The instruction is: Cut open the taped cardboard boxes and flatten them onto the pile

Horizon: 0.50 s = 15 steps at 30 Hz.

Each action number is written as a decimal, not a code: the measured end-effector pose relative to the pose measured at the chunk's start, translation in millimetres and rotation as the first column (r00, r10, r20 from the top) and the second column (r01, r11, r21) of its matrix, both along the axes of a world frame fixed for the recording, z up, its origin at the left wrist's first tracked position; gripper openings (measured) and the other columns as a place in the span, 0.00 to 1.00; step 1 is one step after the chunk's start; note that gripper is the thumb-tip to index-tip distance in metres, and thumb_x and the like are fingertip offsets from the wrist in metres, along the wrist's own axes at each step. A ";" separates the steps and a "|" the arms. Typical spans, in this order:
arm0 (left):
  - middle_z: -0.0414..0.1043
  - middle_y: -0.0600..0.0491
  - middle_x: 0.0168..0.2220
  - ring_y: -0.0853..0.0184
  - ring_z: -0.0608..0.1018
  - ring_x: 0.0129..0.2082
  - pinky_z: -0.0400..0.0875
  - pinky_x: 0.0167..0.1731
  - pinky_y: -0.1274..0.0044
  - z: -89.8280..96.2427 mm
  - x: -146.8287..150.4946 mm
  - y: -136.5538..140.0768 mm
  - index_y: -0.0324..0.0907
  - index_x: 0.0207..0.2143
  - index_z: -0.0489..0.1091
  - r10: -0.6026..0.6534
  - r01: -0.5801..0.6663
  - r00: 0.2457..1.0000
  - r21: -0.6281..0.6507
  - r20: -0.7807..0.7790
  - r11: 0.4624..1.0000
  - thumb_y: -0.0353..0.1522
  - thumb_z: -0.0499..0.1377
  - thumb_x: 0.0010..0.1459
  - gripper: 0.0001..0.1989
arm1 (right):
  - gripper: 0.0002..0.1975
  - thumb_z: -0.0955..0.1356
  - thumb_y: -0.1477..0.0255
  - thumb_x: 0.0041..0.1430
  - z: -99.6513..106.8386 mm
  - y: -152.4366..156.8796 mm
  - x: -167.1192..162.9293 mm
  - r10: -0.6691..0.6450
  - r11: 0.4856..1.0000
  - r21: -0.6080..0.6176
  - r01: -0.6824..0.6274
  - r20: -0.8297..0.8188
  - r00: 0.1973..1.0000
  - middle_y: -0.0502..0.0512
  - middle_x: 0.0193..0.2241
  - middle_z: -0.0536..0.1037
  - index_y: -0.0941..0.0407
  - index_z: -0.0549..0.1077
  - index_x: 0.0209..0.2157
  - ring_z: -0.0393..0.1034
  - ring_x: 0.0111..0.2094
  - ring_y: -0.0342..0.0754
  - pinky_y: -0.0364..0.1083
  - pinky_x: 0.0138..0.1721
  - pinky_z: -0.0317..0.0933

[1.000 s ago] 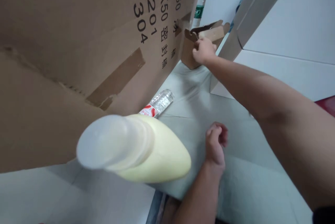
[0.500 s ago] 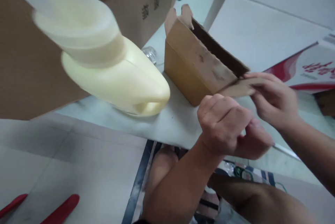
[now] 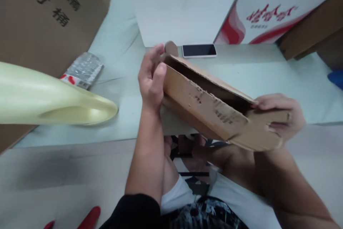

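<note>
An open-topped cardboard box [image 3: 198, 105] is tilted over the table's front edge, with its torn, scuffed upper rim facing me. My left hand [image 3: 152, 80] grips its left end, thumb on the near wall and fingers around the corner by a small flap [image 3: 171, 48]. At the other end, my right hand [image 3: 286, 114] is closed on the wide end flap [image 3: 264, 129], which folds outward. Shadow hides what is inside the box.
A phone [image 3: 199, 50] lies behind the box, before white cartons [image 3: 270, 14]. To the left are a large carton [image 3: 53, 21], a clear plastic pack [image 3: 84, 70] and a pale yellow plastic object [image 3: 53, 100] close to the camera. Pale cloth covers the table [image 3: 308, 75].
My left hand has gone from beside the box's right corner to its left end. The box now tilts between both hands. My view has swung right.
</note>
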<state>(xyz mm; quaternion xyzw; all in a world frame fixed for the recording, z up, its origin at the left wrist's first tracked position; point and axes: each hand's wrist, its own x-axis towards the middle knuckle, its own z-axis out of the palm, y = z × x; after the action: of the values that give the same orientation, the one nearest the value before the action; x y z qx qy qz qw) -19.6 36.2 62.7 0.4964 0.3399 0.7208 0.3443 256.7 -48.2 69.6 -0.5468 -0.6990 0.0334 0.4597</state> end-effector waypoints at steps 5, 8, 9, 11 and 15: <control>0.72 0.57 0.44 0.65 0.74 0.51 0.68 0.59 0.70 -8.0 22.6 7.4 0.47 0.43 0.71 0.110 -0.097 0.979 0.083 -0.171 0.992 0.29 0.65 0.61 0.09 | 0.19 0.61 0.46 0.64 -25.2 -5.3 13.5 0.045 0.993 0.112 -0.029 -0.144 0.989 0.55 0.33 0.79 0.45 0.70 0.39 0.79 0.38 0.57 0.58 0.41 0.74; 0.69 0.56 0.42 0.71 0.73 0.48 0.69 0.55 0.74 -15.6 31.6 17.4 0.42 0.44 0.70 0.198 -0.146 0.942 0.202 -0.270 0.968 0.19 0.59 0.58 0.14 | 0.20 0.58 0.50 0.67 -37.1 -6.9 18.6 -0.059 0.996 0.062 0.069 -0.154 0.986 0.59 0.46 0.79 0.49 0.68 0.47 0.77 0.52 0.58 0.61 0.55 0.70; 0.68 0.56 0.42 0.73 0.73 0.47 0.68 0.55 0.75 -17.6 34.5 20.1 0.41 0.44 0.69 0.233 -0.170 0.929 0.227 -0.288 0.959 0.16 0.56 0.58 0.16 | 0.21 0.56 0.52 0.67 -38.2 -5.1 18.1 -0.097 0.994 0.045 0.104 -0.147 0.984 0.60 0.49 0.78 0.50 0.67 0.50 0.75 0.55 0.59 0.62 0.58 0.68; 0.66 0.56 0.43 0.74 0.73 0.48 0.68 0.56 0.76 -21.0 39.5 23.8 0.40 0.45 0.68 0.285 -0.219 0.908 0.233 -0.306 0.948 0.14 0.52 0.60 0.17 | 0.22 0.53 0.57 0.68 -37.7 1.2 15.0 -0.139 0.990 0.007 0.142 -0.156 0.978 0.62 0.54 0.75 0.52 0.65 0.54 0.72 0.59 0.58 0.61 0.61 0.66; 0.65 0.54 0.42 0.71 0.73 0.50 0.68 0.58 0.73 -30.1 41.2 23.3 0.39 0.44 0.67 0.338 -0.272 0.884 0.233 -0.323 0.934 0.30 0.54 0.71 0.04 | 0.23 0.53 0.64 0.67 -34.3 13.6 8.5 0.044 0.996 0.086 -0.014 -0.364 0.930 0.58 0.57 0.73 0.49 0.63 0.60 0.69 0.62 0.54 0.58 0.63 0.63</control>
<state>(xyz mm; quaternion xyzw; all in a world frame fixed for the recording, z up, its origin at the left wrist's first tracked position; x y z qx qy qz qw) 21.6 59.5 32.5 0.5883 0.4043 0.6913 0.1119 265.1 -34.6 35.3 -0.5013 -0.6100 0.1126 0.6032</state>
